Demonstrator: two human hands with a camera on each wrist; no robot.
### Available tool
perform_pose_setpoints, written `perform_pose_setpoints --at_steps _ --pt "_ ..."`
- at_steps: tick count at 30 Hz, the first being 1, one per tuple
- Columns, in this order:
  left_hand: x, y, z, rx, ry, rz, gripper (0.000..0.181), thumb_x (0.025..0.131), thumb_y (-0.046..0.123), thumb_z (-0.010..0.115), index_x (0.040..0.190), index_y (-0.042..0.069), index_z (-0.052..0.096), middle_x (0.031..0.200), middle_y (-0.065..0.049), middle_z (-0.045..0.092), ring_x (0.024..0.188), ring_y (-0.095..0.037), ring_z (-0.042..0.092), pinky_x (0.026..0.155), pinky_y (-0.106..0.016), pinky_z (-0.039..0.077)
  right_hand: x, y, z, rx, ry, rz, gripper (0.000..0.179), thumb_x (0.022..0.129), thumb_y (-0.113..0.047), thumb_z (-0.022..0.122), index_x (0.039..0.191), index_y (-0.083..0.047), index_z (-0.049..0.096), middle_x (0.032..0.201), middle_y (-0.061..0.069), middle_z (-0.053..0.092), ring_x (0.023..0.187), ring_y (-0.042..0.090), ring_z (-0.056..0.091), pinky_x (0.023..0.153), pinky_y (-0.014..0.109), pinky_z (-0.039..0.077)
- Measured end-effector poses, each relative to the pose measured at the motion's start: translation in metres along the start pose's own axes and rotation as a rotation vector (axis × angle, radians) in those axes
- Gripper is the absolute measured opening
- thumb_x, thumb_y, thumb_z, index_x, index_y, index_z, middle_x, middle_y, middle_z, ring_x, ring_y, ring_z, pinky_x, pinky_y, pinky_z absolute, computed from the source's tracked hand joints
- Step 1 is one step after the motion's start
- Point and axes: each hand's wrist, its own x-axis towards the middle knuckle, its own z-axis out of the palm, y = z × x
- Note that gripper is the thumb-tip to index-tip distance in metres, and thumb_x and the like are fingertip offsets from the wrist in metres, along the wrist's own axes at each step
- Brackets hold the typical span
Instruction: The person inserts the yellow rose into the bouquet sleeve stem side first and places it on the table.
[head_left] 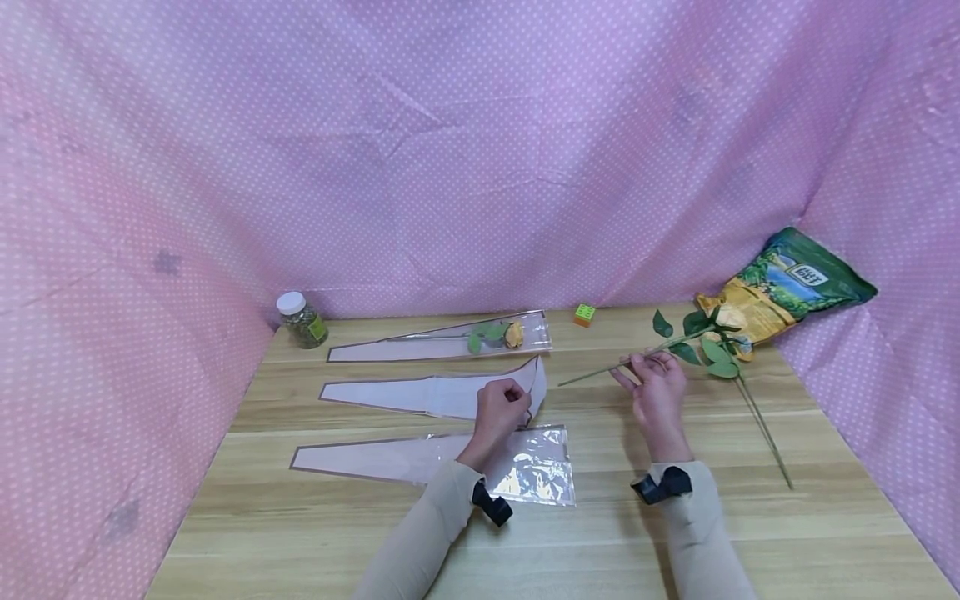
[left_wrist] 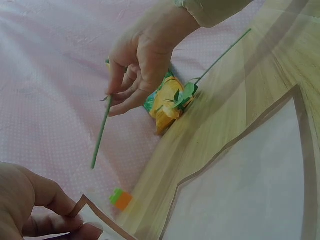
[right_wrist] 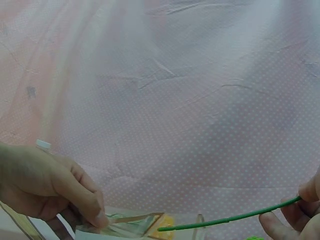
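Biggest worry on my feed is the middle sleeve (head_left: 453, 393): its thin mouth could collapse if the left hand (head_left: 501, 408), fingertips pinched together on its edge, loses that lip. Next down, the rose (head_left: 681, 339); its leaves sit close to the second rose (head_left: 763, 429), so a pull might snag it and drag it along. Smallest thing, the stem's bare end (right_wrist: 175, 227): off line, it could catch the rim. And the grip? The right hand (head_left: 660, 387) has thumb and fingers clamped partway along that stem, bloom out to the right, bare end pointing left, near the mouth.
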Motion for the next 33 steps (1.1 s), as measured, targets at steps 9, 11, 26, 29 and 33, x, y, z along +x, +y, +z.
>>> perform_pose_setpoints --at_steps 9,11,26,29,33 --pt "-0.001 0.001 0.001 -0.004 0.004 -0.001 0.01 0.086 0.007 0.067 0.077 0.003 0.071 0.069 -0.009 0.069 0.052 -0.007 0.055 0.051 -0.02 0.045 -0.005 0.01 0.011 -0.024 -0.014 -0.015 0.016 0.096 0.01 0.051 0.1 -0.004 0.044 0.08 0.002 0.061 0.074 0.014 0.068 0.07 0.035 0.063" --pt "-0.001 0.001 0.001 -0.006 0.006 0.0 0.01 0.085 0.007 0.067 0.078 0.003 0.072 0.069 -0.009 0.069 0.053 -0.007 0.055 0.051 -0.02 0.045 -0.006 0.012 0.013 -0.021 -0.007 -0.017 0.016 0.096 0.011 0.052 0.101 -0.002 0.044 0.081 0.003 0.06 0.075 0.015 0.068 0.07 0.036 0.063" --pt "-0.002 0.003 0.004 0.002 0.062 -0.013 0.007 0.083 0.004 0.068 0.078 0.003 0.073 0.07 -0.01 0.07 0.053 -0.007 0.055 0.051 -0.019 0.045 -0.01 0.033 0.02 -0.214 -0.001 -0.101 0.016 0.096 0.007 0.055 0.103 -0.004 0.045 0.088 0.001 0.056 0.083 0.014 0.068 0.073 0.03 0.062" --pt "-0.002 0.003 0.005 0.011 0.079 0.002 0.007 0.082 0.004 0.068 0.077 0.004 0.073 0.069 -0.009 0.07 0.054 -0.006 0.054 0.051 -0.019 0.045 -0.011 0.037 0.02 -0.232 -0.002 -0.117 0.016 0.096 0.006 0.055 0.1 -0.008 0.047 0.089 0.001 0.057 0.085 0.014 0.068 0.074 0.03 0.062" --pt "-0.003 0.003 0.005 0.023 0.1 0.025 0.009 0.081 0.004 0.067 0.075 0.004 0.073 0.068 -0.009 0.071 0.053 -0.005 0.054 0.052 -0.019 0.045 -0.012 0.042 0.021 -0.241 -0.014 -0.134 0.016 0.095 0.006 0.057 0.1 -0.006 0.048 0.087 0.0 0.058 0.085 0.014 0.068 0.074 0.029 0.062"
